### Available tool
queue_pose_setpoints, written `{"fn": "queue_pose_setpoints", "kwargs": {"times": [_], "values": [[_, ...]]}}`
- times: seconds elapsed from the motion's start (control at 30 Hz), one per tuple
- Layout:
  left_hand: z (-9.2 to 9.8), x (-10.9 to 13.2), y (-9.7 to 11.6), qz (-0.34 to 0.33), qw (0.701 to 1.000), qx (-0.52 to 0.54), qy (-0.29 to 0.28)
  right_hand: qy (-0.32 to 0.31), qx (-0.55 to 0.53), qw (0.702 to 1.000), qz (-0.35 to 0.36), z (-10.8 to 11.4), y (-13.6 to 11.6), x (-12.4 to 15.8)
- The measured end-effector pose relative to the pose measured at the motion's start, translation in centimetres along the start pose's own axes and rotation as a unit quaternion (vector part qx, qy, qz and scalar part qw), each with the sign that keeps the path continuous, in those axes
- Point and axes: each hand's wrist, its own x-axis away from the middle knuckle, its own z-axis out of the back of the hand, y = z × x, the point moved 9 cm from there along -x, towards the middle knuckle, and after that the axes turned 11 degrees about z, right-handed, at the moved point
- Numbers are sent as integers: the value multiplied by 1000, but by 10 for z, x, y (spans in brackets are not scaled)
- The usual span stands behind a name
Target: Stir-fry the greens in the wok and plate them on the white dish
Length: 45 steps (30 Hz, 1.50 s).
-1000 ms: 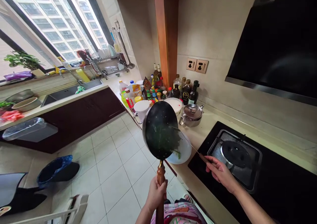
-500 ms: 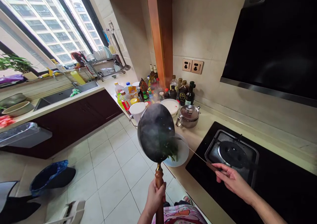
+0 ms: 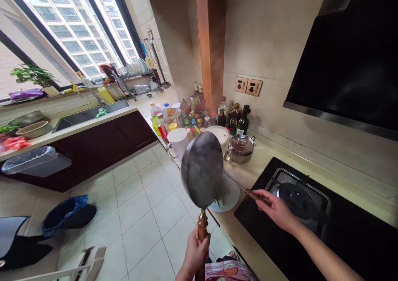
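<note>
My left hand [image 3: 196,250] is wrapped round the wooden handle of a black wok [image 3: 202,169], tipped steeply to the right above the counter. Steam rises from it and blurs its inside. Under the wok's right rim sits a pale, translucent plate [image 3: 232,196], partly covered by the wok. Some leafy greens [image 3: 218,200] show at the wok's lower right edge, over the plate. My right hand [image 3: 278,210] grips the brown handle of a cooking spatula [image 3: 255,195]. Its thin metal shaft reaches toward the wok's mouth; steam and the wok hide its head.
Right of the plate lies a black gas hob [image 3: 264,227]. Behind the wok stand a lidded steel pot [image 3: 241,148], a white jug [image 3: 178,142], a white-topped round container [image 3: 219,134] and several sauce bottles [image 3: 234,119]. A sink [image 3: 81,115] is across the floor at left.
The wok has turned more onto its side, and fewer greens show at its edge. My right hand has moved left with the spatula, closer to the wok. The view has shifted slightly.
</note>
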Motion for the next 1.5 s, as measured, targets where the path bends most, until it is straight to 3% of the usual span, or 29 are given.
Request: {"fn": "queue_pose_setpoints", "kwargs": {"times": [0.5,0.77,1.0,1.2,1.5], "values": [[-4,-8,9,-18,1000,-18,15,-5,20,998,-51,17,1,26],[-2,-7,26,-32,999,-18,31,-18,82,996,-41,34,-18,37],[6,-1,27,-17,999,-5,37,-23,171,983,-67,51,-2,53],[13,-1,29,-37,998,-15,47,1,147,987,-71,61,-2,50],[13,-1,37,-49,997,-32,42,26,144,988,-43,69,8,77]]}}
